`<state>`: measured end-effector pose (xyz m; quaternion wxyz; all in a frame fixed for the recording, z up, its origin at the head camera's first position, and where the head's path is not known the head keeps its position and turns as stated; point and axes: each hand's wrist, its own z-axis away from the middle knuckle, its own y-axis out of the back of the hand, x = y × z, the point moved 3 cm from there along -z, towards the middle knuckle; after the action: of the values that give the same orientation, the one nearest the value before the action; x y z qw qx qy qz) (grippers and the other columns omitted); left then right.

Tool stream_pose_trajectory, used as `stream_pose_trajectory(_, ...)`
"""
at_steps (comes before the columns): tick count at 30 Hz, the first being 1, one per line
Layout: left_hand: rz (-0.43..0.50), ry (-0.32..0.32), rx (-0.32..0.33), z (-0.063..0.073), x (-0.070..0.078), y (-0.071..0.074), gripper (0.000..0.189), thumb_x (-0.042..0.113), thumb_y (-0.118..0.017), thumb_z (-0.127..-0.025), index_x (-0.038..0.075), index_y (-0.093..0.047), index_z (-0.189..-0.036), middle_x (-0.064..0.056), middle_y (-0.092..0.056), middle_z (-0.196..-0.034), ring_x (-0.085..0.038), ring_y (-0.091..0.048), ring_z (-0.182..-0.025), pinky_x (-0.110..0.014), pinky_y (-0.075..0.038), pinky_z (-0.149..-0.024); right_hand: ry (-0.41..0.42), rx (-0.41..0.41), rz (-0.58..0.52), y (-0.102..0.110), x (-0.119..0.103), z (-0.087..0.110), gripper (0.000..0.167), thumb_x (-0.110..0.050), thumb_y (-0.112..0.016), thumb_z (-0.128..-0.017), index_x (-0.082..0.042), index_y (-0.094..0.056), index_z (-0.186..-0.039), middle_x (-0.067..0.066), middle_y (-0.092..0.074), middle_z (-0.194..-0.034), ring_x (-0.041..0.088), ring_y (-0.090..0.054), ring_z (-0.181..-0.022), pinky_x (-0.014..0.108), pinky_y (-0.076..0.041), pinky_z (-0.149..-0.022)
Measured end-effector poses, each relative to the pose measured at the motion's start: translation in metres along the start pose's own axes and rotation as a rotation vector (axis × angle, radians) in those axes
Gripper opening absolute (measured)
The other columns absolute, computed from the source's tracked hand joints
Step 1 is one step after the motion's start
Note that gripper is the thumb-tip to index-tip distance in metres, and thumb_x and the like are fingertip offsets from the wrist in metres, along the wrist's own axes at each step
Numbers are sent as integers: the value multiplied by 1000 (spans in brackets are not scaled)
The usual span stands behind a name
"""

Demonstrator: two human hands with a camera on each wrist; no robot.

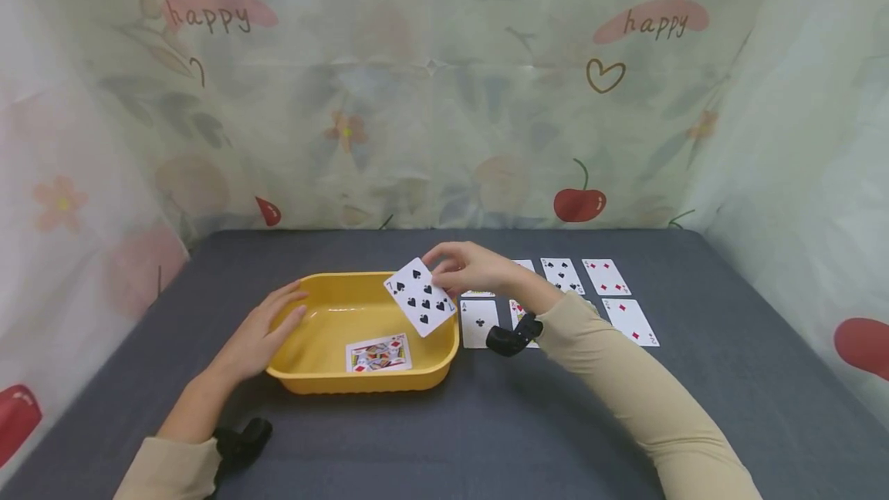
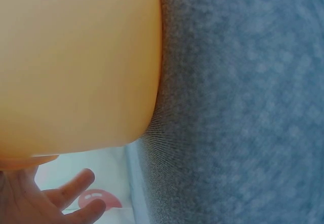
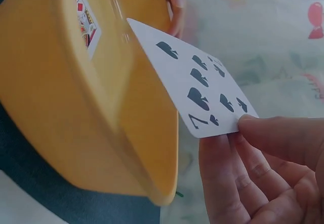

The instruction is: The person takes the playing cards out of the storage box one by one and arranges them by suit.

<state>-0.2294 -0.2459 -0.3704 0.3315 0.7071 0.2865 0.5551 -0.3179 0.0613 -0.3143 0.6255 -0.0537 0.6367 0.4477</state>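
Note:
My right hand (image 1: pixel 472 268) pinches a seven of spades playing card (image 1: pixel 420 297) between thumb and fingers. That card is tilted above the right side of a yellow plastic tray (image 1: pixel 361 384), and its spade face shows in the right wrist view too. Inside the tray, near the front, a king of diamonds (image 1: pixel 378 353) lies face up. My left hand (image 1: pixel 260 334) rests at the tray's left rim with its fingers extended and spread. In the left wrist view those fingers (image 2: pixel 76 188) show beyond the tray's outer wall (image 2: pixel 81 72).
Two rows of face-up playing cards lie right of the tray, among them an ace of clubs (image 1: pixel 479 322), a spade card (image 1: pixel 562 275) and a four of diamonds (image 1: pixel 606 277). My right forearm covers some of them. A patterned curtain (image 1: pixel 430 99) encloses the dark tabletop (image 1: pixel 417 454).

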Motion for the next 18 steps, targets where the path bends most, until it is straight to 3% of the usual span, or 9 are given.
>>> stream_pose_trajectory(11,-11,8,2,-1,-2,-1,49,34,-40,-100,1,-43,-136,-21,-27,-151,-46,-23,-137,-65,-20,-108,19,86,-49,22,22,35,47,-14,-59,-91,-21,-45,-135,13,-64,-110,16,-60,-90,36,-54,-82)
stream_pose_trajectory(18,-4,7,1,-1,-3,-2,50,34,-40,-100,1,-43,-136,-21,-27,-151,-46,-23,-137,-66,-19,-107,11,142,-96,40,41,60,50,-16,-61,-90,-17,-43,-137,5,-63,-98,15,-59,-81,34,-54,-80)
